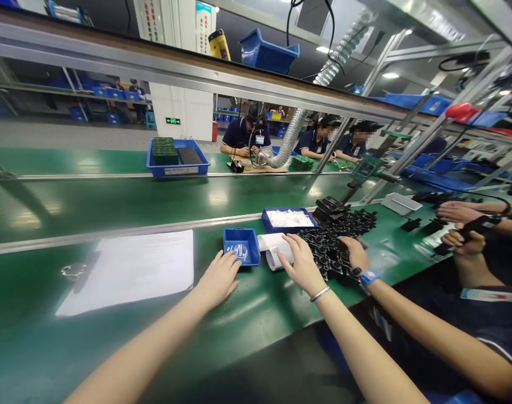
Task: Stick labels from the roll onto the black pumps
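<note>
My left hand (220,276) is open at the front edge of a small blue bin (256,259), its fingers over or on the rim. Small white pieces (238,251) lie inside that bin. Just to the right are white rolls (276,251), probably rolled paper or labels. My right hand (303,265) is open at their right end, fingers and thumb spread. Whether it touches the rolls I cannot tell. Close beyond it is a heap of black parts (329,244).
A co-worker's hand (355,255) rests at the black heap; more hands (464,224) at right hold a black part. A blue tray (267,225) of white pieces stands behind the rolls. White sheets (142,269) lie left. An electric screwdriver (367,168) hangs right. A shelf (155,59) crosses overhead.
</note>
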`<state>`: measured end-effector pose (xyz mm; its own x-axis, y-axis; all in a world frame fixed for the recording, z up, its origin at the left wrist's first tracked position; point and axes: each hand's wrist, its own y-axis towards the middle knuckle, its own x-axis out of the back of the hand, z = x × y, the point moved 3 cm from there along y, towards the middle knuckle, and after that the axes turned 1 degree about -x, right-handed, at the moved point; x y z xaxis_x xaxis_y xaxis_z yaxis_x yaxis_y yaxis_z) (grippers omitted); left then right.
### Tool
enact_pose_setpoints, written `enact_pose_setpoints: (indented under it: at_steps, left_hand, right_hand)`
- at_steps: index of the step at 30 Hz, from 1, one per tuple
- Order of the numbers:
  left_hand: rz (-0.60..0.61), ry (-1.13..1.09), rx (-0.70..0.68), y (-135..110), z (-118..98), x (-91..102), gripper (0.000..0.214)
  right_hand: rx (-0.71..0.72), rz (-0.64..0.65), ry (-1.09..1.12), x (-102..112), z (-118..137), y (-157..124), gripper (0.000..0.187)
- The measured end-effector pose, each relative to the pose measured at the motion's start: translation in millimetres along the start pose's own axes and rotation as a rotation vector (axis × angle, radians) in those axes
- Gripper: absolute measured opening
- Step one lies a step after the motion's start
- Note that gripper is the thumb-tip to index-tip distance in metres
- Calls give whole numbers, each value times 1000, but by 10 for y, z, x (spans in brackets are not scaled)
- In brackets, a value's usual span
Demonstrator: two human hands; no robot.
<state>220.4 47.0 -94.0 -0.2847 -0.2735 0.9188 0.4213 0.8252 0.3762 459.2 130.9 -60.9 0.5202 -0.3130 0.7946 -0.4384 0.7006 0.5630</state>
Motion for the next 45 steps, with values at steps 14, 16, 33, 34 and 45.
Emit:
enact_pose_setpoints:
  at_steps: [14,16,33,34,45]
  left_hand:
    - [22,269,114,-752,406,151,21]
    - [23,317,141,-837,479,150,21]
    - [-118,263,147,-775,227,500,27]
    - [-139,190,110,-706,78,469,28]
    - [-14,-367,-82,150,-805,-191,47]
  right_hand:
    - [-186,-21,-1,-972,377,131,43]
    - [-181,-2,3,-1044,513,161,42]
    - [-99,240,101,-229,-8,-377,60]
    - [-111,254,115,-269,-8,-418,57]
    - [-372,92,532,336,8,-967,45]
